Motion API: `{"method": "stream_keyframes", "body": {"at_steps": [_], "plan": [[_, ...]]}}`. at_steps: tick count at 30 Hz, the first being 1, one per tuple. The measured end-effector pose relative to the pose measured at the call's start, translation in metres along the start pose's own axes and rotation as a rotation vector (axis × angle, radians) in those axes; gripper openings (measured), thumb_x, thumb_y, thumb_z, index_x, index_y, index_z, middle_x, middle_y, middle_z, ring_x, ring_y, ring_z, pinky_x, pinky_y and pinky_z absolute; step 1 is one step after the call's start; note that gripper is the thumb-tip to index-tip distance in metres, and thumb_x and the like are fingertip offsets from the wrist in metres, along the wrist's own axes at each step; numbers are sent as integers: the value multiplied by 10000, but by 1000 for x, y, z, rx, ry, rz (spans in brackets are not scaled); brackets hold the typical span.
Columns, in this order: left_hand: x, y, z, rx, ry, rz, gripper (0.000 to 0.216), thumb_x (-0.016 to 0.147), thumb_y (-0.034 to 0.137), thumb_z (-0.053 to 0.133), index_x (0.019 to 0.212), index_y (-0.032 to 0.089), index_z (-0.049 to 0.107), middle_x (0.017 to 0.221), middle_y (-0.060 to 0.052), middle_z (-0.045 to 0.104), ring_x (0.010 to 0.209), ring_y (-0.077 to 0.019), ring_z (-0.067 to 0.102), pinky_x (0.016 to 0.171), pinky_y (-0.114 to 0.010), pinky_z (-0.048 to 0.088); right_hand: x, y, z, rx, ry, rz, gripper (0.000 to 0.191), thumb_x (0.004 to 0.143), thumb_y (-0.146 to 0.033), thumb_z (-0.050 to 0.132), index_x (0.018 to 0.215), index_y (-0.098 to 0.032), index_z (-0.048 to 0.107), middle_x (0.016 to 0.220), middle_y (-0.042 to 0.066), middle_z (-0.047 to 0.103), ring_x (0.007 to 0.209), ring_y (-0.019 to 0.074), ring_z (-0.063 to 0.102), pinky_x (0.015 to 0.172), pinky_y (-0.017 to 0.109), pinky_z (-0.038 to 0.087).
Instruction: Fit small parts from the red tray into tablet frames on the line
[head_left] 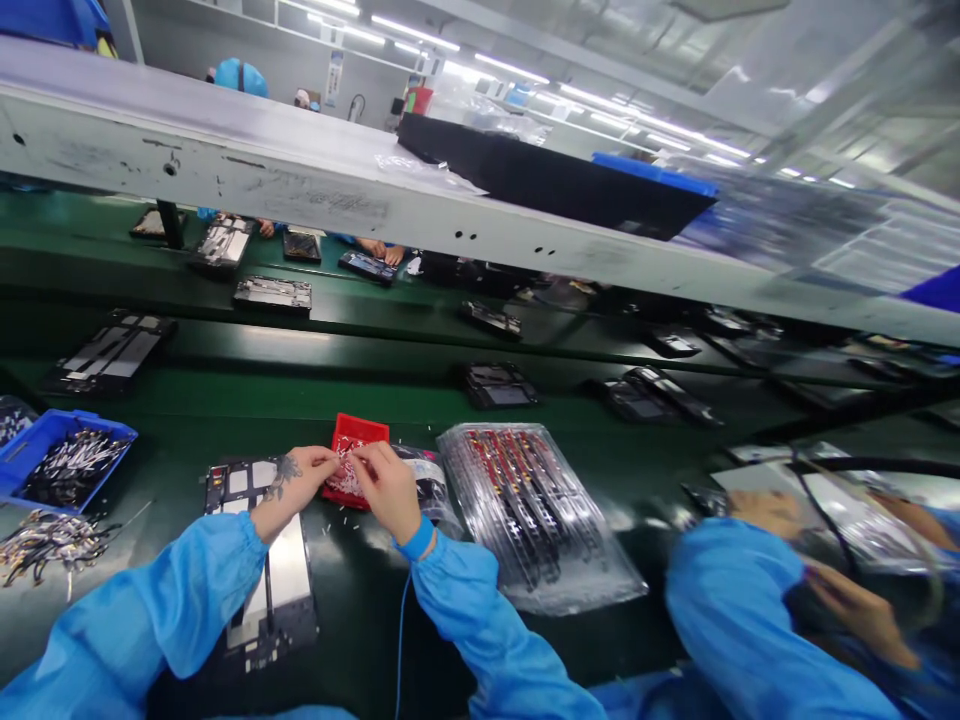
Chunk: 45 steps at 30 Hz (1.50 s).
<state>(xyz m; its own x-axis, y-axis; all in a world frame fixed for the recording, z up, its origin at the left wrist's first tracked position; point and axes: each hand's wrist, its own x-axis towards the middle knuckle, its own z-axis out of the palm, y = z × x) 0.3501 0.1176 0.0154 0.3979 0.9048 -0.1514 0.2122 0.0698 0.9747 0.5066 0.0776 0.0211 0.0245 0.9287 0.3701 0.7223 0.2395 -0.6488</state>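
Above a small red tray of tiny white and pink pieces, the fingertips of both my hands almost meet. My left hand is closed in a pinch, its wrist over a flat tablet-like device with pale panels. My right hand, with a blue strap at the wrist, pinches too. Whatever lies between the fingers is too small to make out. A dark plastic bag sits just right of the tray. Some small white bits are scattered on the bench beside it.
Left stands a blue bin of short cables, with a loose cable pile before it. Clear plastic trays with strip-shaped boards lie to the right. A co-worker's blue sleeve is at far right. Devices sit along the line beneath a white overhead beam.
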Motion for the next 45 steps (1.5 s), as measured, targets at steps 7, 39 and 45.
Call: {"method": "stream_keyframes", "body": {"at_steps": [7, 39, 45], "plan": [[-9, 6, -3, 237, 15, 116, 195, 775, 256, 542, 811, 200, 725, 892, -68, 742, 850, -218, 642, 846, -318, 458, -7, 4, 3, -426, -110, -436, 264, 946, -195, 414, 944, -165, 676, 876, 76, 692, 796, 171, 633, 705, 264, 485], [-79, -36, -70, -244, 236, 48, 287, 761, 409, 636, 752, 127, 687, 654, -47, 687, 612, -156, 632, 564, -237, 481, -3, -81, 77, 803, -355, 570, 315, 642, -462, 728, 649, -163, 628, 704, -15, 480, 548, 72, 371, 435, 196, 199], [-107, -50, -81, 107, 387, 194, 230, 856, 264, 499, 735, 167, 668, 708, -45, 654, 674, -152, 579, 645, -256, 457, -15, -104, 94, 742, -344, 520, 340, 669, -499, 735, 736, -183, 629, 655, -24, 513, 556, 87, 393, 461, 204, 274]]}}
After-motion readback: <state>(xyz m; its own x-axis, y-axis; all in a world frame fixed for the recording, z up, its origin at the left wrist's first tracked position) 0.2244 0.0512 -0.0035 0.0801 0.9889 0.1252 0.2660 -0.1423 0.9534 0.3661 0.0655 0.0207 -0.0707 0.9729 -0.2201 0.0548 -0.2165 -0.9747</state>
